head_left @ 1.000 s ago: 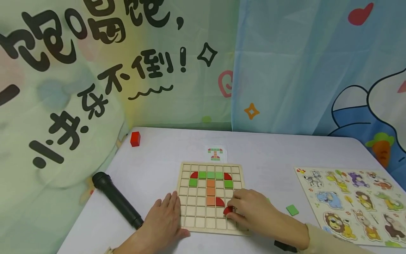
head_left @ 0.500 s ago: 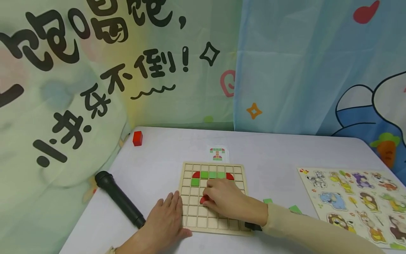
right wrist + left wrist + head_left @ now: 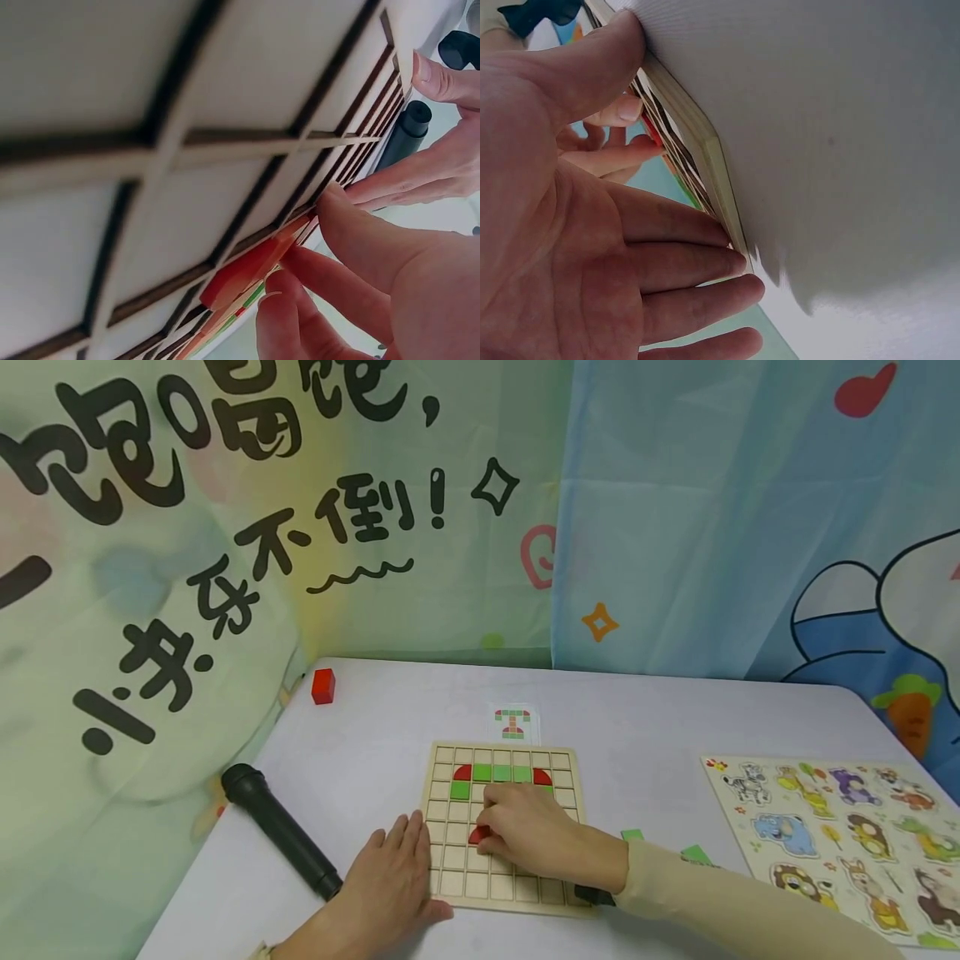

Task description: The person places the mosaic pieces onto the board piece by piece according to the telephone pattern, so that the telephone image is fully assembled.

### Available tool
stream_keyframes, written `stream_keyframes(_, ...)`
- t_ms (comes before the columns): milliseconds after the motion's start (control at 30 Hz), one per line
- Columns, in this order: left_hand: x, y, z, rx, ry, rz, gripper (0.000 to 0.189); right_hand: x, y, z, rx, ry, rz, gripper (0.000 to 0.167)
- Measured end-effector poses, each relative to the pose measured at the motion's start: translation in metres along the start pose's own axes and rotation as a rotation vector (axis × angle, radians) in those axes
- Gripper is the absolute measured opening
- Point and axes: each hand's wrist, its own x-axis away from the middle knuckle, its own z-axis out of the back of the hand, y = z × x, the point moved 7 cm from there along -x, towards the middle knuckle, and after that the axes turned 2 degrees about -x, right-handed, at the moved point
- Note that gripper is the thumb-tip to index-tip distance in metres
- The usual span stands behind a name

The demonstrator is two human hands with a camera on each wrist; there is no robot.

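Note:
A wooden grid board (image 3: 452,885) lies on the table, with red quarter-round, green and orange square tiles in its cells. My right hand (image 3: 536,827) is over the middle of it. Between thumb and index finger it pinches a red quarter-round tile (image 3: 477,835) at a cell left of the orange column, which the hand mostly hides. In the right wrist view another red quarter-round tile (image 3: 240,279) sits nearer the camera. My left hand (image 3: 390,877) lies with straight fingers against the board's left edge; the left wrist view shows its fingertips touching the rim.
Behind the board lies a small pattern card (image 3: 513,725). A black microphone (image 3: 281,831) is at the left, a red block (image 3: 323,686) at the back left. Right of the board are loose green tiles (image 3: 696,854) and an animal picture board (image 3: 817,839).
My right hand has moved left across the board, carrying the red quarter-round tile from the right side to the middle-left; over the last half second it barely moves. The left hand stays.

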Motion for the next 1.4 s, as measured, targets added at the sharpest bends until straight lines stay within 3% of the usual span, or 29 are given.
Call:
stream_keyframes(233, 0.0, 0.001, 0.0, 0.012, 0.014, -0.006, 0.098, 0.007, 0.001, 0.006, 0.007, 0.015, -0.011, 0.018)
stream_keyframes(433, -0.001, 0.001, 0.001, 0.008, 0.004, -0.004, 0.098, 0.031, 0.019, 0.019, 0.01, 0.06, -0.06, 0.02)
stream_keyframes(800, -0.001, -0.001, 0.0, 0.004, -0.025, 0.009, 0.097, 0.1, 0.086, 0.033, -0.004, -0.012, -0.372, 0.031)
stream_keyframes(933, 0.0, -0.001, 0.0, 0.005, -0.025, 0.015, 0.097, 0.12, 0.097, 0.031, -0.022, -0.052, -0.431, 0.035)
stream_keyframes(1100, 0.0, -0.001, 0.001, -0.015, -0.017, 0.007, 0.096, 0.132, 0.093, 0.027, -0.041, -0.048, -0.374, 0.038)
stream_keyframes(1400, 0.0, 0.0, 0.0, -0.014, -0.016, 0.002, 0.096, 0.129, 0.076, 0.023, 0.024, -0.019, -0.278, 0.031)
